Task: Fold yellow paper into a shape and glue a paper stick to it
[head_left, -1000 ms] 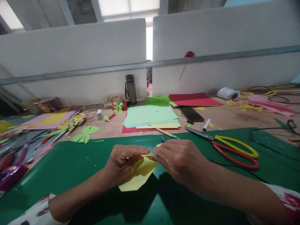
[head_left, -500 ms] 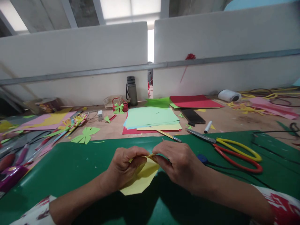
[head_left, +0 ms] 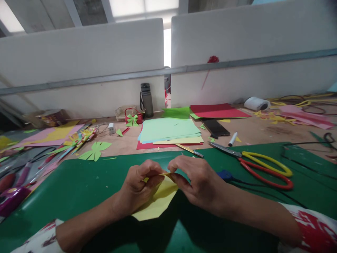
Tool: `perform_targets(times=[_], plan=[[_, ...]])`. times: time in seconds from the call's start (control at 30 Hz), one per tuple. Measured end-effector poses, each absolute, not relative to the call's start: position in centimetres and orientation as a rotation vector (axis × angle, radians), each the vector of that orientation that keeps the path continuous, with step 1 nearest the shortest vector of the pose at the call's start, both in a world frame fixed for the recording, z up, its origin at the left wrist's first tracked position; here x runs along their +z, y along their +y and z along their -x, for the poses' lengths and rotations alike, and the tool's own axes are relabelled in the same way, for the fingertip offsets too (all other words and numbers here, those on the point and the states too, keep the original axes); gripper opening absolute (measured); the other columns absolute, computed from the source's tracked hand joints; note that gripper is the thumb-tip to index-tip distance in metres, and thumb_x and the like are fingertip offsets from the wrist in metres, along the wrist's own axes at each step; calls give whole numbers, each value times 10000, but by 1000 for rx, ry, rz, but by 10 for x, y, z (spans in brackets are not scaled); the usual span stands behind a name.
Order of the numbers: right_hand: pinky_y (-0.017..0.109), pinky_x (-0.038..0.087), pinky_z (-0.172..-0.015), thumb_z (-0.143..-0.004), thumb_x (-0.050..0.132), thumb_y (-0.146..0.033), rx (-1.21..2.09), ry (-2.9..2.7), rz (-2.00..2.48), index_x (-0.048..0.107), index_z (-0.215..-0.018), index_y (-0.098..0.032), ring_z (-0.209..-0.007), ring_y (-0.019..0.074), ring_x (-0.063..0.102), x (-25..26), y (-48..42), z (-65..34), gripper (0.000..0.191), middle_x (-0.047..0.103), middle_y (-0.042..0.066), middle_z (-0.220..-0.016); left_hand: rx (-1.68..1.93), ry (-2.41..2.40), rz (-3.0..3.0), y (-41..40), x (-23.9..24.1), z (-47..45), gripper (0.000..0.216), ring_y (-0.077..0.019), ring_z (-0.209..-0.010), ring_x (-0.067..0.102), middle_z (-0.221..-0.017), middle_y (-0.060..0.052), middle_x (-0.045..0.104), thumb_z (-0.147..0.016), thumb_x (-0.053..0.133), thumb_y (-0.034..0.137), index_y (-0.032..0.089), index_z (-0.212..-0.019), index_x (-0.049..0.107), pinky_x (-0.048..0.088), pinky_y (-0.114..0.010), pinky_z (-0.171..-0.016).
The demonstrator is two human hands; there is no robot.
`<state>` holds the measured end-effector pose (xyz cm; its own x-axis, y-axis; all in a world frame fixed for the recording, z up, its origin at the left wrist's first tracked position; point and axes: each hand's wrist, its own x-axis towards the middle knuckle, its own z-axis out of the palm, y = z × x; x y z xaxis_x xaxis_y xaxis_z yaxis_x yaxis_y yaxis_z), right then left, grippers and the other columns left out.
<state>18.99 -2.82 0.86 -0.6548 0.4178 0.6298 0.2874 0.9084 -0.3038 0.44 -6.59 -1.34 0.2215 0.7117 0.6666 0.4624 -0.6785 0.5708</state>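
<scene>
Between my two hands is a piece of yellow paper [head_left: 158,205], its lower edge cut in straight angled sides. My left hand [head_left: 143,186] pinches its upper left part, thumb against fingers. At the upper right edge, my right hand [head_left: 196,181] is closed on the same paper, with thumb and forefinger at what looks like a folded edge. The fingertips of both hands nearly meet there. The paper is held above the green mat [head_left: 92,179], and my left fingers hide part of it.
Red-and-yellow-handled scissors [head_left: 252,165] lie to the right, near a white marker [head_left: 233,139] and a phone [head_left: 216,127]. A utility knife [head_left: 189,150] rests before stacked coloured paper [head_left: 170,130]. Behind stands a bottle [head_left: 146,101]. A green paper cutout [head_left: 95,151] lies left.
My right forefinger has lifted and shifted slightly left along the paper's top edge. My left hand keeps its pinch. The whole view has moved a little.
</scene>
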Motion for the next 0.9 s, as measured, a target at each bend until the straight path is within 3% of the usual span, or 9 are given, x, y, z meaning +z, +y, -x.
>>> perform_targets(times=[0.53, 0.9], plan=[[258, 418, -629, -789, 420, -12, 163, -2421, 373, 517, -743, -150, -658, 132, 508, -2, -21, -191, 175, 582, 42, -699, 1471, 1112, -2281, -65, -16, -5, 94, -63, -514, 527, -607, 28, 581, -796, 552, 78, 170, -786, 539, 426, -138, -502], [227, 418, -619, -795, 524, -70, 657, -2303, 504, 567, -747, -168, -679, 113, 549, 16, -25, -192, 118, 604, 25, -768, 1447, 1116, -2239, -65, -18, -5, 119, -35, -481, 450, -585, 62, 535, -793, 542, 63, 177, -801, 510, 367, -112, -473]])
